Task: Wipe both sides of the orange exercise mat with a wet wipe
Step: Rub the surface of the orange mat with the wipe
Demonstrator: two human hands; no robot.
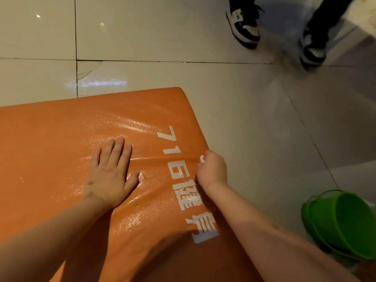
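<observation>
The orange exercise mat [61, 139] lies flat on the tiled floor and fills the lower left of the view, with white printed characters running along its right edge. Its surface glistens wet around the middle. My left hand [110, 176] rests flat on the mat, fingers straight and spread. My right hand [212, 169] is curled at the mat's right edge, gripping a small white wet wipe [202, 159] that peeks out by the thumb; most of the wipe is hidden inside the fist.
A green plastic bucket [343, 224] stands on the floor at the lower right, close to my right forearm. Another person's feet in black-and-white sneakers [244, 27] stand on the tiles at the upper right. Glossy beige tiles surround the mat.
</observation>
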